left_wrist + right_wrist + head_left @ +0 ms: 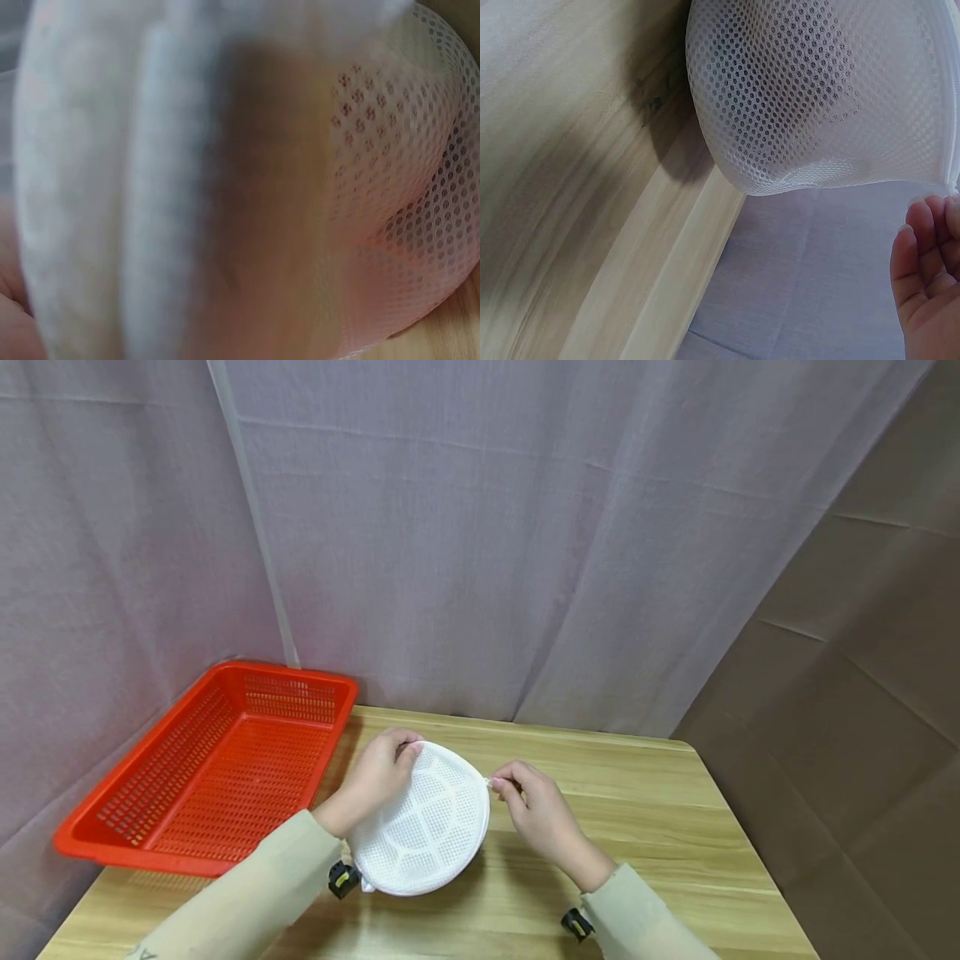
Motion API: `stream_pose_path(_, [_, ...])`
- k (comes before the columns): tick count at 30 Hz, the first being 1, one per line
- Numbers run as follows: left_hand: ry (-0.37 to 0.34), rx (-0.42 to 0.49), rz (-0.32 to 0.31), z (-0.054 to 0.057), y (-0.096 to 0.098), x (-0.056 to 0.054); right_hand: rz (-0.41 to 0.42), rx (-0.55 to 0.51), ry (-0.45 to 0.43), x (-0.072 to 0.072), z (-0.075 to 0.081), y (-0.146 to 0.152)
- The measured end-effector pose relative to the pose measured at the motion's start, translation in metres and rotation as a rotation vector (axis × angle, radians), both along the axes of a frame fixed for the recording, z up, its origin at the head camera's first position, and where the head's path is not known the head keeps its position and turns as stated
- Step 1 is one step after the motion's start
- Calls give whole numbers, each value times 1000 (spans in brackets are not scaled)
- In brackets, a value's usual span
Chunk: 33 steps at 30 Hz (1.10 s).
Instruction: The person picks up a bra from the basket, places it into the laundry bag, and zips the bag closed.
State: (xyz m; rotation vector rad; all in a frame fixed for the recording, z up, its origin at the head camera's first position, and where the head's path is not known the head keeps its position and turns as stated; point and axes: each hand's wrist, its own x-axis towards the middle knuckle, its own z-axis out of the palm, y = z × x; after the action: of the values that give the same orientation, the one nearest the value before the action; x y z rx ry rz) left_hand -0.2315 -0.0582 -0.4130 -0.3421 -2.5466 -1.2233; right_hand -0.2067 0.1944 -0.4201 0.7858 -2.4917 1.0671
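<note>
A round white mesh laundry bag point(423, 835) is held tilted over the table, between the two hands. My left hand point(378, 777) grips its upper left edge, thumb on the near face and the other fingers behind. At the bag's right edge, my right hand point(536, 810) pinches a small white tab at the rim. In the right wrist view the mesh side point(780, 90) bulges out, and a zipper-like seam runs along the edge near the fingertips point(919, 214). Blurred white fabric fills much of the left wrist view, with open mesh point(420, 142) at its right.
A red plastic basket point(240, 785) with perforated walls stands on the left of the wooden table point(645, 835). Grey-violet curtains point(465, 543) hang close behind the table, and a brown cloth point(847, 710) borders it on the right.
</note>
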Motion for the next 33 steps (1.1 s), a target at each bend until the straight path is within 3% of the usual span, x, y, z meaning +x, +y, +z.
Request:
stream_pose_path(16, [-43,68,14,-4,-6,-7,-21,-8,11,3,2,3])
stream_pose_path(20, [-52,64,-24,-1,-3,-7,-24,-9,18,2,3,4])
stream_pose_path(28, [-105,57,-169,7,11,1,-35,-12,14,1,4,2])
stream_pose_path(33, [-92,-5,-221,9,19,5,-31,-35,-5,1,3,0])
